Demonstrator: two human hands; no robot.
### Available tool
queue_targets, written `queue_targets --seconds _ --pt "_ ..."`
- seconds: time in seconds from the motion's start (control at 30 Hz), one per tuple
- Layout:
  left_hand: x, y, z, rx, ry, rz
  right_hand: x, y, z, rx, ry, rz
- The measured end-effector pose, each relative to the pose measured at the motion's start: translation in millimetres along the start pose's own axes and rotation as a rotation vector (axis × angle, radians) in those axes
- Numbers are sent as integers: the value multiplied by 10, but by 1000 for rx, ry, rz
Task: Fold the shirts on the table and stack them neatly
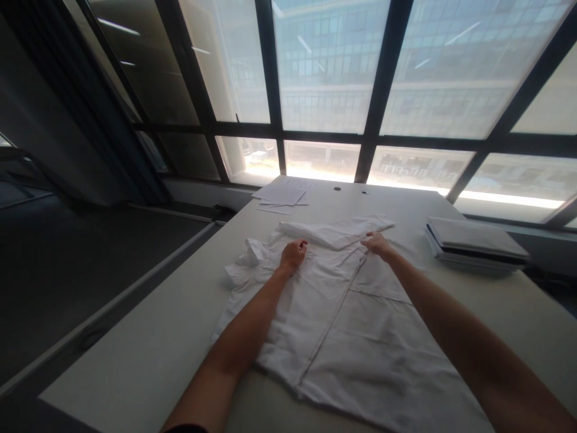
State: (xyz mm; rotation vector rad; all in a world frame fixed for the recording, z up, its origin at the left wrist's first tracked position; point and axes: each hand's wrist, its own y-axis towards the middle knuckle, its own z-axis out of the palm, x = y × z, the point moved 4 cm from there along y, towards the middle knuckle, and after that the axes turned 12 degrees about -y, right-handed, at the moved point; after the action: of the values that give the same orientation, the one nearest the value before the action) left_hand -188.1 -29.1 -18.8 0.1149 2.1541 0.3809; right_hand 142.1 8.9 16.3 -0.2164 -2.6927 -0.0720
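Note:
A white garment (pixel 378 337) lies spread over the white table, wrinkled, with a long seam or edge running diagonally down its middle. Its collar-like, bunched part is at the left. My left hand (pixel 294 255) is closed over the upper left part of the cloth, its fingers curled; whether cloth is pinched in them is too small to tell. My right hand (pixel 375 243) pinches the garment at the upper end of the diagonal edge, near the folded strip of cloth along the far side.
Loose paper sheets (pixel 282 192) lie at the table's far left. A stack of folded cloth (pixel 478 240) with a dark layer sits at the right edge. Beyond the white table (pixel 148 337) stand large windows (pixel 329 66); a dark curtain (pixel 85 102) hangs left.

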Motion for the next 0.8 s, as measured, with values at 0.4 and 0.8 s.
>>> queue_targets --seconds 0.4,0.8 --pt "61 29 62 137 14 -12 -92 -507 -130 111 230 57" --pt "-130 52 -5 399 -20 88 -1430 -2734 -559 627 360 -371"
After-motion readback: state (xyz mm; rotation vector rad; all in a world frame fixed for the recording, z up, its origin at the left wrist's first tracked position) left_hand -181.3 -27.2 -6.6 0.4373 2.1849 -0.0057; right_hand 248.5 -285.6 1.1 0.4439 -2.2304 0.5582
